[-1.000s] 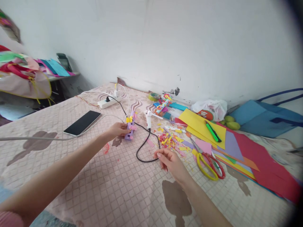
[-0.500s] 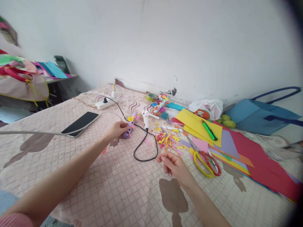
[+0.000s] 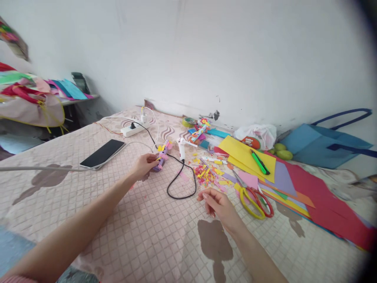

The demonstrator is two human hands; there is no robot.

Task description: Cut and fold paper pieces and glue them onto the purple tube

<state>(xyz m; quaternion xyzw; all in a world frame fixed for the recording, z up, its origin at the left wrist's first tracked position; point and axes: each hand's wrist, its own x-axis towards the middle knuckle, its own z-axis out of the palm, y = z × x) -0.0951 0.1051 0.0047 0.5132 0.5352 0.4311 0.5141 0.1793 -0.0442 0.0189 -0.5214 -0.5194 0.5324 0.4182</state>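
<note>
My left hand (image 3: pixel 146 165) grips a purple paper tube (image 3: pixel 160 162) by its left side, thumb and fingers closed on it. Yellow and pink paper pieces and dark spots decorate the tube. Right of it, a white hot glue gun (image 3: pixel 182 150) stands with its nozzle to the right and a black cord looping below. My right hand (image 3: pixel 216 202) is held over the cloth, fingers curled and thumb against the index finger; whatever may be between them is too small to make out. It is nearest to the paper scraps (image 3: pixel 206 174) and the scissors (image 3: pixel 253 202), touching neither.
A phone (image 3: pixel 103 153) lies at left, before a power strip (image 3: pixel 134 129). Coloured sheets (image 3: pixel 306 188) and a green cutter knife (image 3: pixel 260 162) lie at right. Behind are a decorated blue paper tube (image 3: pixel 198 134), tape (image 3: pixel 188 122), a plastic bag (image 3: pixel 259 133) and a blue bag (image 3: pixel 318 145).
The view has shifted slightly. The purple tube has turned a little in my left hand, showing more of its pink pieces. My right hand stays nearly in place.
</note>
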